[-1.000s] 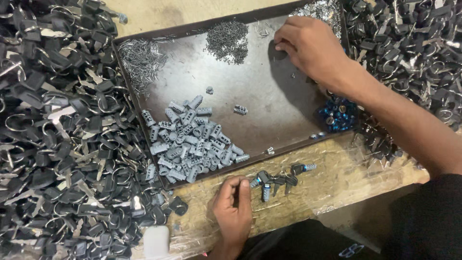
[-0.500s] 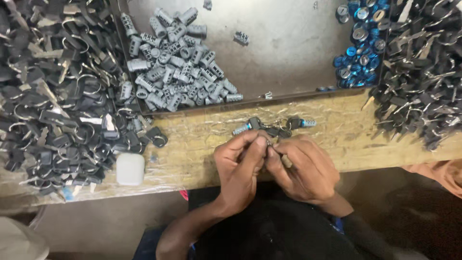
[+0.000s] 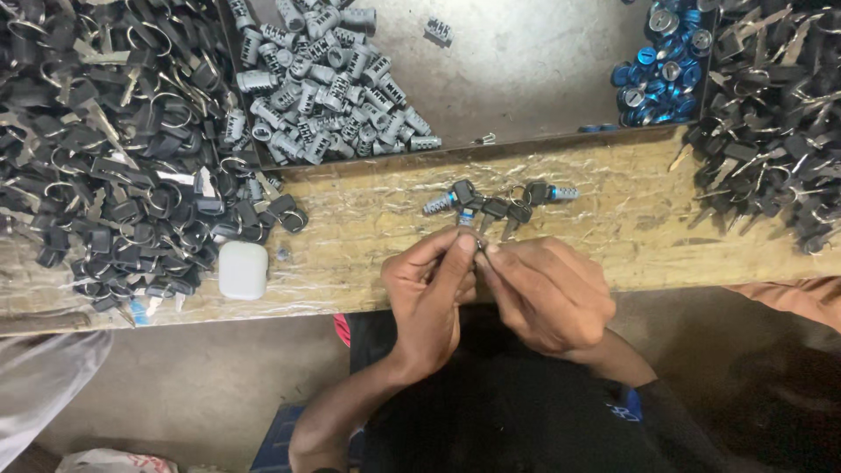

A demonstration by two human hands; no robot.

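My left hand (image 3: 429,289) and right hand (image 3: 547,293) at lower centre, fingers (image 3: 464,250) pressed together pinching a small lock part (image 3: 469,229), keys (image 3: 495,203) just above on the counter (image 3: 368,228), grey cylinders (image 3: 324,79) upper left in the tray (image 3: 543,52)

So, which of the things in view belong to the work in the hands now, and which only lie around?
In the work:
- left hand and right hand, fingertips pinching one small metal part
- black-headed keys with grey cylinders, just ahead on the wooden bench edge

Lying about:
- white rounded plastic case
- heap of grey lock cylinders
- blue round caps
- black key piles
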